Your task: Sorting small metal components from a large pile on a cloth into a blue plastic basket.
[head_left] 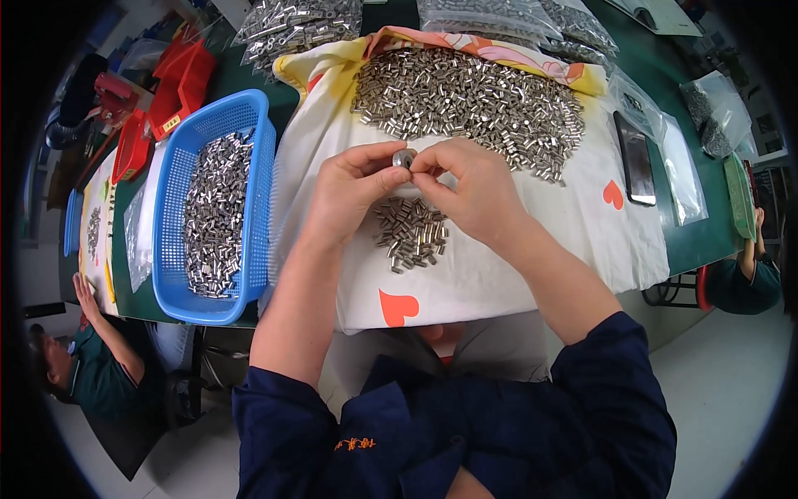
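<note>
Over the cloth, my left hand point(356, 179) pinches a small round grey metal piece point(402, 158) between thumb and fingers. Against its right side, the thumb and fingertips of my right hand point(470, 185) are pressed together; what they hold, if anything, is hidden. Just below the hands lies a small pile of short metal cylinders point(411, 234). A much larger heap of similar cylinders point(474, 96) spreads beyond the hands on the white cloth point(515, 287), which has red hearts and a yellow patterned edge.
To the left stands a blue plastic basket point(264, 179) holding many cylinders, with red bins point(184, 83) behind it. Bags of metal parts point(299, 29) line the far side. A dark phone point(635, 158) lies at right beside a clear plastic bag point(683, 179). Other people sit at both sides.
</note>
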A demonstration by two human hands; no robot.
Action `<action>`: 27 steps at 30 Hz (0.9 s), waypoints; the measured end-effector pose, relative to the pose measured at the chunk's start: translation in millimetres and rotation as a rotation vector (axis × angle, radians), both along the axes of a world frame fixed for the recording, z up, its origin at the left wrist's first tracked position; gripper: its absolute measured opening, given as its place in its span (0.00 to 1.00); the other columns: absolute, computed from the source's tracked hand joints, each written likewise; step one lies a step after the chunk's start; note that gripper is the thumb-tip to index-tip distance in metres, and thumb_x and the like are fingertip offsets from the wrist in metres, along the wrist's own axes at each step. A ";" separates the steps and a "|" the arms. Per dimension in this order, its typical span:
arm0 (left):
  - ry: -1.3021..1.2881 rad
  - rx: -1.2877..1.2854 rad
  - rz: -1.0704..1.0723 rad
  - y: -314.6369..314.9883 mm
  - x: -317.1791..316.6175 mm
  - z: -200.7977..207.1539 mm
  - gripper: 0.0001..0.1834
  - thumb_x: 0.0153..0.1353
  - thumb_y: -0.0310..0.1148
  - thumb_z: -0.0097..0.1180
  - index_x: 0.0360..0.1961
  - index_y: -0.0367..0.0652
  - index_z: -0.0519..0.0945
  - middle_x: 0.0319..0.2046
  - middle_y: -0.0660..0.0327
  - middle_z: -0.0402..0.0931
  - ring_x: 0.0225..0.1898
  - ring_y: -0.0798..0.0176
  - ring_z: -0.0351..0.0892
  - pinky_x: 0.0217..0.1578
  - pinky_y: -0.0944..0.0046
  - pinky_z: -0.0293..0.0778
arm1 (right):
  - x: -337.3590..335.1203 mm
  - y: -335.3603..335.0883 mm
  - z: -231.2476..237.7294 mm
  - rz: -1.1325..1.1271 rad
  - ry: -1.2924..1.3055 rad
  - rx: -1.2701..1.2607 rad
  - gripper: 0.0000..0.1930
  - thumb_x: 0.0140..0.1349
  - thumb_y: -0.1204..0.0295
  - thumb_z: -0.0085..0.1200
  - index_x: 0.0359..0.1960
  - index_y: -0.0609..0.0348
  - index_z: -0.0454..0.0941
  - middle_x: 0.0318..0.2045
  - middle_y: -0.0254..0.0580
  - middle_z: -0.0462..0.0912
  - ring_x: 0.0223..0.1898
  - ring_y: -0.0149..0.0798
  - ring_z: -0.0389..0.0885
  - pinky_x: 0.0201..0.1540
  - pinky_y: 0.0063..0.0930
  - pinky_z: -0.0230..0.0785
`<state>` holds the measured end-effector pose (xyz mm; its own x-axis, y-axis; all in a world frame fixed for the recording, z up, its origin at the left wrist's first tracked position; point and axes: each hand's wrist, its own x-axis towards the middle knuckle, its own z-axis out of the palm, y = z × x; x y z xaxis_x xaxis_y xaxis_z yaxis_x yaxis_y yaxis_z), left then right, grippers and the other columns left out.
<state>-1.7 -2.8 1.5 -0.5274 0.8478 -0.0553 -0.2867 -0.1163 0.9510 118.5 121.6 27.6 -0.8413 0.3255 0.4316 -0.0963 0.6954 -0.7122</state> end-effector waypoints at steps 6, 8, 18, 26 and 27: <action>-0.074 0.010 -0.047 0.0 2.6 1.4 0.18 0.50 0.20 0.56 0.44 0.34 0.73 0.35 0.58 0.76 0.35 0.70 0.75 0.39 0.72 0.71 | 0.0 5.8 5.4 -0.002 -0.093 -0.189 0.06 0.47 0.74 0.55 0.27 0.61 0.77 0.24 0.39 0.79 0.25 0.33 0.77 0.30 0.23 0.69; -0.098 0.007 -0.056 1.2 3.2 1.1 0.17 0.49 0.20 0.56 0.44 0.34 0.73 0.35 0.58 0.76 0.35 0.69 0.75 0.39 0.71 0.71 | -0.7 7.8 2.2 -0.008 -0.077 -0.206 0.06 0.47 0.72 0.54 0.27 0.60 0.77 0.24 0.40 0.79 0.24 0.34 0.77 0.29 0.25 0.69; -0.018 -0.057 -0.078 5.6 5.3 -0.7 0.17 0.49 0.20 0.56 0.43 0.33 0.74 0.35 0.59 0.76 0.35 0.70 0.75 0.39 0.72 0.71 | -3.1 15.0 -2.7 -0.018 -0.208 -0.285 0.07 0.46 0.73 0.52 0.28 0.61 0.76 0.20 0.38 0.78 0.22 0.30 0.76 0.29 0.22 0.68; -0.058 -0.043 -0.025 4.8 4.4 1.6 0.18 0.50 0.20 0.56 0.45 0.33 0.73 0.35 0.59 0.76 0.35 0.70 0.75 0.39 0.73 0.71 | -1.4 20.2 2.8 0.075 -0.219 -0.656 0.04 0.50 0.76 0.50 0.28 0.62 0.75 0.25 0.31 0.77 0.28 0.23 0.72 0.33 0.18 0.65; -0.050 -0.037 -0.036 4.3 3.9 2.1 0.18 0.50 0.20 0.56 0.45 0.33 0.73 0.35 0.59 0.76 0.35 0.70 0.75 0.38 0.73 0.71 | -1.3 17.1 4.8 0.103 -0.242 -0.621 0.04 0.50 0.77 0.50 0.28 0.62 0.75 0.25 0.31 0.77 0.28 0.23 0.72 0.33 0.18 0.65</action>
